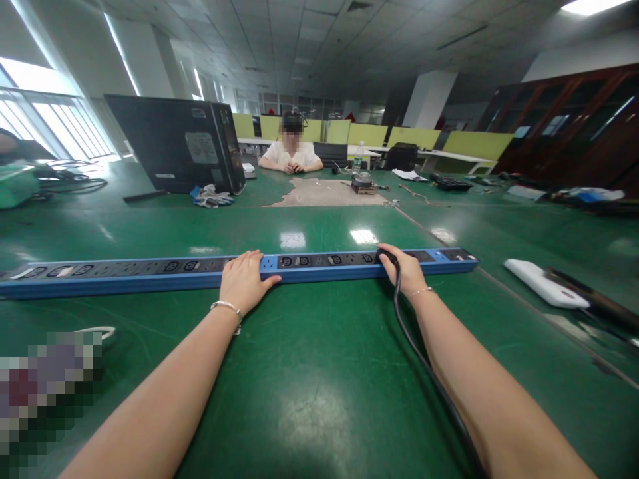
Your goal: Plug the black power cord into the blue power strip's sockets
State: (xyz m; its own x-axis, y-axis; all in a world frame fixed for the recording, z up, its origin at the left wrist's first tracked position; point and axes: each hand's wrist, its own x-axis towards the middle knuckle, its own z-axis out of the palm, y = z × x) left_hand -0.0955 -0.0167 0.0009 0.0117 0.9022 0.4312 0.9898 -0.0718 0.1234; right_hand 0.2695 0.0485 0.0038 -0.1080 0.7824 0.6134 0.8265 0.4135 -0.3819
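A long blue power strip point(324, 273) with a row of black sockets lies crosswise on the green table. My left hand point(243, 283) is closed over its middle, thumb along the near side and fingers on top. Further right, my right hand point(402, 267) grips a black plug point(383, 253) against the sockets; my fingers partly cover it, so I cannot tell how deep it sits. From that plug a black power cord point(412, 346) runs down along my right forearm to the bottom edge of the view.
A black computer case point(172, 143) stands at the back left, with work gloves point(212, 195) before it. Across the table sits a person point(291, 150). To the right lies a white device point(544, 283) beside a dark bar. A blurred-out object point(44, 379) is at lower left.
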